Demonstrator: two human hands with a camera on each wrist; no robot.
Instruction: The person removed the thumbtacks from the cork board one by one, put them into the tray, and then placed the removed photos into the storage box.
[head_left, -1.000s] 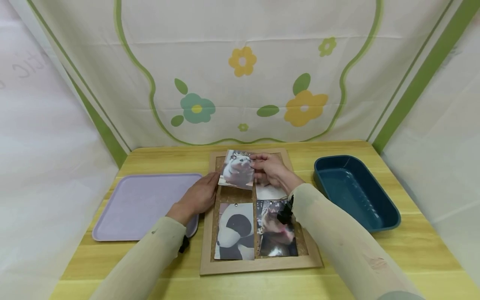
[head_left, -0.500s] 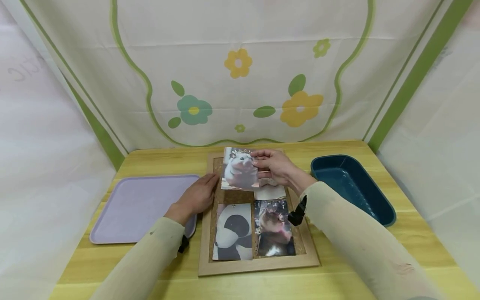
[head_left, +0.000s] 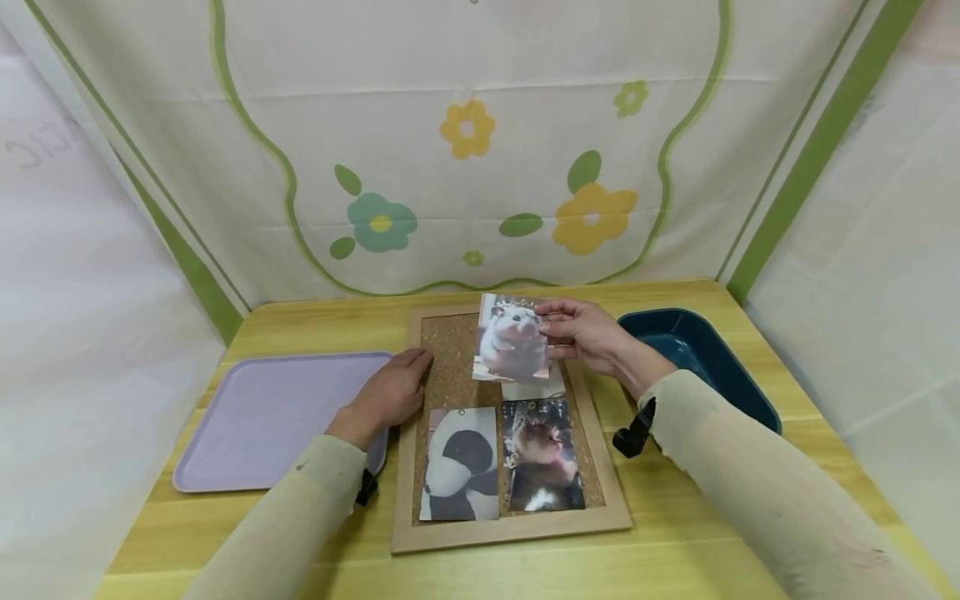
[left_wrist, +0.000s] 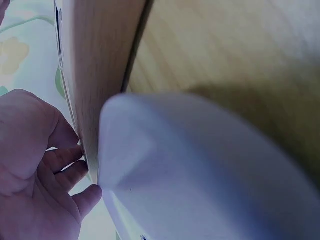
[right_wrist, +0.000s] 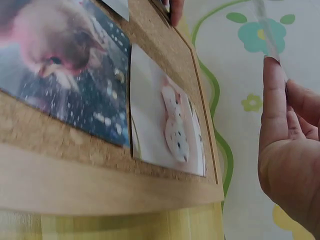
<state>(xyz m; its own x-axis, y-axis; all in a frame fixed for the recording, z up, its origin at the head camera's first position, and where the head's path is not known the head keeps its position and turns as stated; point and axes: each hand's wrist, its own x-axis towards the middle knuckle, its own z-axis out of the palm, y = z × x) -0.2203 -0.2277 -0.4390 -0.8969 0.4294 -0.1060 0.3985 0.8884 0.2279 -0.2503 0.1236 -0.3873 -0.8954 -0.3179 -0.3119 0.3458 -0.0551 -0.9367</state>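
Observation:
My right hand (head_left: 588, 333) pinches a photo card (head_left: 510, 342) of a white hamster with a crown by its right edge. The card is raised above the upper part of a wood-framed cork board (head_left: 450, 333). My left hand (head_left: 392, 390) rests at the board's left edge, its fingertips touching the frame (left_wrist: 92, 75) in the left wrist view. Pinned low on the board are a panda photo (head_left: 461, 471) and a dark photo of a pinkish animal (head_left: 543, 458). A pale photo with a spotted figure (right_wrist: 170, 115), upper right, is partly hidden in the head view by the held card.
Left of the board lies a lilac tray (head_left: 277, 425), its corner near my left wrist. A dark teal bin (head_left: 701, 350) stands to the right, partly behind my right forearm. Behind the wooden table (head_left: 322, 315) hangs a flowered cloth (head_left: 465, 192).
My right hand has carried the hamster photo rightward across the board, uncovering bare cork at the upper left. The left hand stays at the board's left edge. The head view has shifted slightly.

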